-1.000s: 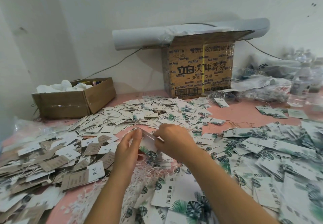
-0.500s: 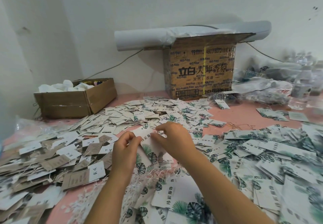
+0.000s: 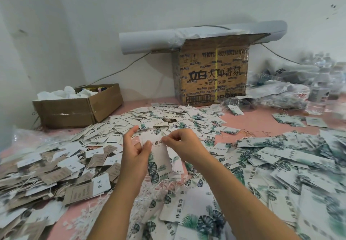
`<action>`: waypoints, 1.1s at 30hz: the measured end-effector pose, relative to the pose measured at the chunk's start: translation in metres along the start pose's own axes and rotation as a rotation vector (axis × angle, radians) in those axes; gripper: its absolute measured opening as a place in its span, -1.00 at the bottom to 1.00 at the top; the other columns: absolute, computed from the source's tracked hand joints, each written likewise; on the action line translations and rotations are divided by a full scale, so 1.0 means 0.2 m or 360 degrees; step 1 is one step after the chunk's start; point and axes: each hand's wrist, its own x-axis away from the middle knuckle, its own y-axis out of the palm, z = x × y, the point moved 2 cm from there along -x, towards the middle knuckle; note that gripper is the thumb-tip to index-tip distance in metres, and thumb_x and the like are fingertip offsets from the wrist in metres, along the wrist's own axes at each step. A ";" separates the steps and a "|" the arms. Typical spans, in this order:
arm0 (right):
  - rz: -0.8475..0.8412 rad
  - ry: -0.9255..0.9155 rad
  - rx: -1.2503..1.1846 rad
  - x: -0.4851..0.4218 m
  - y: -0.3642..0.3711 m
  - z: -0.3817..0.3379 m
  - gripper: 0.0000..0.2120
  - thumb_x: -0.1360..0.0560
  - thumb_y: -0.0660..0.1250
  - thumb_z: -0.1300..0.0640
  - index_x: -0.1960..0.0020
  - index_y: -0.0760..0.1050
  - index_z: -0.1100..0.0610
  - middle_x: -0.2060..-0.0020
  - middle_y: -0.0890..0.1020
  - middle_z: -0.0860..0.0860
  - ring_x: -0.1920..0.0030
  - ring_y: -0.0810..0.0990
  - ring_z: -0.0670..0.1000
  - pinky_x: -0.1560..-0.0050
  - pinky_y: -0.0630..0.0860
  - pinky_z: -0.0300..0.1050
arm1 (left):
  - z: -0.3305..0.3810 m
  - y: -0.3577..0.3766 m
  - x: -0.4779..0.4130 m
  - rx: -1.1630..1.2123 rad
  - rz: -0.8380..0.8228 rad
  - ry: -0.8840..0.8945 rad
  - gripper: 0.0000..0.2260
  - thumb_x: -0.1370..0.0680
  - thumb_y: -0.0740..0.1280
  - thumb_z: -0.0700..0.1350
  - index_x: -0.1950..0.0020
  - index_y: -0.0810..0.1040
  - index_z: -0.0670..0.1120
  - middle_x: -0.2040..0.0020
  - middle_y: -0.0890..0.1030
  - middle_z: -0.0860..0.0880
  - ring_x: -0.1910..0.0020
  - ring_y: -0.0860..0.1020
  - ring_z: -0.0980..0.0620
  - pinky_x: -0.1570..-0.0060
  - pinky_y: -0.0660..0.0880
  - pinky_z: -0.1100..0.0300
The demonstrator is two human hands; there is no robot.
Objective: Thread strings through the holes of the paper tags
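Paper tag (image 3: 159,151), white with a leaf print, held upright just above the counter (image 3: 252,125), over the middle of its near half.

Near edge: larger leaf-print tags (image 3: 194,219) overlapping. A tangle of white strings (image 3: 168,183) lies among them, just below the held tag.

Left hand (image 3: 133,153): thumb and fingers curled round the tag's left edge, index finger raised.

Right hand (image 3: 184,144): thumb and forefinger pinched together at the tag's upper right, close to its top edge. Cannot tell whether a string sits in the pinch, as it is too fine to resolve. Hole not visible either.

Judged step: feeding a string end into this tag's hole. The next move calls for a steady tag, the tip lined up with the hole, then a pull-through from the back. The left grip should stay clear of the hole.

Left of the hands: heap of brown and white tags (image 3: 71,166), some with strings showing. Right: heap of leaf tags (image 3: 280,157).

Far left corner: open cardboard box (image 3: 78,108). Far edge, by the wall: printed carton (image 3: 213,75) with a paper roll (image 3: 159,39) on top. Far right corner: plastic bags (image 3: 280,91).
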 end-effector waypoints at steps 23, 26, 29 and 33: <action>0.0208 -0.0334 0.0061 0.01 -0.05 -0.04 -0.92 -0.46 0.39 0.15 0.21 0.58 0.03 0.64 0.39 -0.19 0.57 0.32 -0.21 0.45 0.22 -0.28 | 0.01 0.04 -0.02 -0.0077 -0.0034 -0.0112 -0.78 -0.61 0.19 -0.23 0.10 0.49 0.07 0.25 0.67 0.15 0.14 0.60 -0.03 -0.01 0.52 -0.10; 0.0338 -0.0435 0.0071 0.03 -0.05 -0.05 -0.95 -0.44 0.41 0.15 0.17 0.65 0.09 0.65 0.39 -0.24 0.55 0.31 -0.20 0.45 0.22 -0.27 | 0.02 0.05 -0.02 -0.0093 -0.0075 -0.0098 -0.80 -0.62 0.18 -0.21 0.07 0.47 0.07 0.25 0.67 0.12 0.14 0.60 -0.03 0.07 0.53 -0.03; 0.0371 -0.0502 0.0199 0.04 -0.05 -0.07 -0.92 -0.45 0.40 0.12 0.13 0.67 0.10 0.65 0.39 -0.27 0.53 0.35 -0.23 0.47 0.18 -0.33 | 0.02 0.05 -0.02 -0.0110 -0.0086 -0.0093 -0.82 -0.62 0.18 -0.22 0.07 0.45 0.05 0.28 0.66 0.11 0.16 0.59 0.00 0.17 0.53 0.05; 0.0367 -0.0522 0.0329 0.05 -0.04 -0.08 -0.90 -0.46 0.39 0.13 0.11 0.67 0.10 0.61 0.38 -0.43 0.49 0.39 -0.32 0.46 0.18 -0.32 | 0.04 0.05 -0.02 -0.0117 -0.0066 -0.0094 -0.82 -0.61 0.19 -0.22 0.06 0.45 0.06 0.21 0.64 0.06 0.11 0.59 -0.02 0.09 0.52 -0.01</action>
